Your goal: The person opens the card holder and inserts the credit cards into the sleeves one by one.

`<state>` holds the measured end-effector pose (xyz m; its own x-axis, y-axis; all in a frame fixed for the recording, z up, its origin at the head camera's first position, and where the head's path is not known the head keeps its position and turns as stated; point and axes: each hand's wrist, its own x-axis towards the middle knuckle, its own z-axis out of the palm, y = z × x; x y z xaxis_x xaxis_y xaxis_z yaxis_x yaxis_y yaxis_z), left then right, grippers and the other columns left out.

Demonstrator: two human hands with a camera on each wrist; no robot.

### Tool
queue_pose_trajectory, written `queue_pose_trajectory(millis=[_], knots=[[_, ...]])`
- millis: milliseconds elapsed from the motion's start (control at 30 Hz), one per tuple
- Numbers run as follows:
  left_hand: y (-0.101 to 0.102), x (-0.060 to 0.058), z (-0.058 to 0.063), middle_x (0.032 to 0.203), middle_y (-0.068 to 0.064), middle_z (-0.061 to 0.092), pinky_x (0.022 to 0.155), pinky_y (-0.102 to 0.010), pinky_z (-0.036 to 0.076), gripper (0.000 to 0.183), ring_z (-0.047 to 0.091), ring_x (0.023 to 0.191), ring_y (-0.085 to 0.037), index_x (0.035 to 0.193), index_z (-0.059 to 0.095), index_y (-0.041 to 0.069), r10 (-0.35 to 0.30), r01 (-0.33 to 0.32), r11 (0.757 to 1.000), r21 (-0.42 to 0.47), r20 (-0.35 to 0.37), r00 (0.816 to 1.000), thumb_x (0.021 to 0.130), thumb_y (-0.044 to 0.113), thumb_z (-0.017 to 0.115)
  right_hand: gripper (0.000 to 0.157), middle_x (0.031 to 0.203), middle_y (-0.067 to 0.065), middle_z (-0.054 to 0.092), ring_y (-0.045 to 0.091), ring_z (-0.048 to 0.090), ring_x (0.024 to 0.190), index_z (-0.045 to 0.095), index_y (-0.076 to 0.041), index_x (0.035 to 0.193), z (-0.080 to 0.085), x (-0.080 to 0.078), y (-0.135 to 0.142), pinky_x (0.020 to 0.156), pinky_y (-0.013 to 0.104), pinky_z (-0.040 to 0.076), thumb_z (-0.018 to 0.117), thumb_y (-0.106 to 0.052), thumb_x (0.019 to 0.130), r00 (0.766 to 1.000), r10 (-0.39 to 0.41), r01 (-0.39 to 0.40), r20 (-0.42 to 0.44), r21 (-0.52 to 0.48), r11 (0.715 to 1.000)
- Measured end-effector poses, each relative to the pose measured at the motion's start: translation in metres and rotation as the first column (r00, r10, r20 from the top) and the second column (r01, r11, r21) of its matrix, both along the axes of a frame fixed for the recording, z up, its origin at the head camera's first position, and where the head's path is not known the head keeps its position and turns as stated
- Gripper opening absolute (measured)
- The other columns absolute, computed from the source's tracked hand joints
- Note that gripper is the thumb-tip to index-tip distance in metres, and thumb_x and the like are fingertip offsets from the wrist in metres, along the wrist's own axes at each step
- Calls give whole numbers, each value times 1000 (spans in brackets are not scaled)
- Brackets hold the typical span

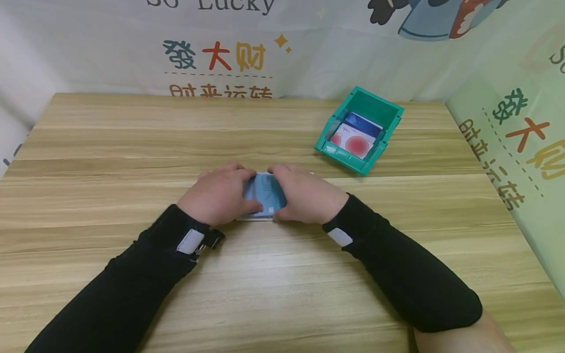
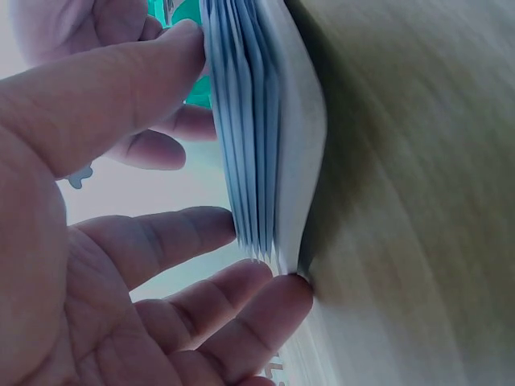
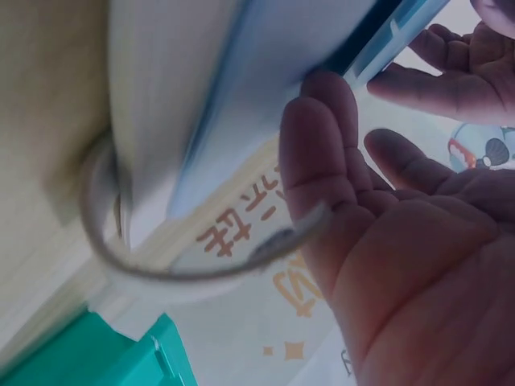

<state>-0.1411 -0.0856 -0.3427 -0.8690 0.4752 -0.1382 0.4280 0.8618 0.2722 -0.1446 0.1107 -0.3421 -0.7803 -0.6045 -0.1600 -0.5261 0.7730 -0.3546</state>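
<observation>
A stack of thin, light-blue flat pieces (image 1: 267, 192) lies on the wooden table between both hands; their exact kind cannot be told. In the left wrist view several thin layers (image 2: 245, 121) rest against a thicker white slab (image 2: 296, 153). My left hand (image 1: 216, 194) grips the left end, thumb at the near edge and fingers at the far edge. Across from it, my right hand (image 1: 306, 194) holds the right end between thumb and fingers. A pale curved strip (image 3: 169, 273) loops out beside the stack in the right wrist view.
A green open bin (image 1: 375, 105) stands at the back right of the table (image 1: 132, 137), holding a white, blue and red printed box (image 1: 356, 135). Printed cloth (image 1: 318, 63) hangs behind the table and along its right side.
</observation>
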Motion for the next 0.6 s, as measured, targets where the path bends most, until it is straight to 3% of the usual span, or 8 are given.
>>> queue_pose_trajectory(millis=[333, 600], knots=[[0, 0, 0, 132, -12, 48, 83, -55, 40, 75, 48, 107, -25, 136, 48, 8, 6, -6, 1000, 2, 9, 1000, 79, 52, 68, 80, 125, 9, 46, 16, 43, 100, 36, -3, 135, 0, 5, -5, 89, 32, 45, 78, -34, 75, 1000, -27, 28, 13, -65, 997], [0, -1, 0, 130, -12, 50, 81, -52, 41, 72, 49, 102, -23, 135, 49, 7, 11, -11, 1000, 12, 9, 1000, 80, 50, 68, 79, 126, 10, 44, 16, 46, 97, 36, -2, 134, -3, 8, -10, 87, 29, 45, 78, -34, 75, 999, -43, 42, -25, -44, 998]])
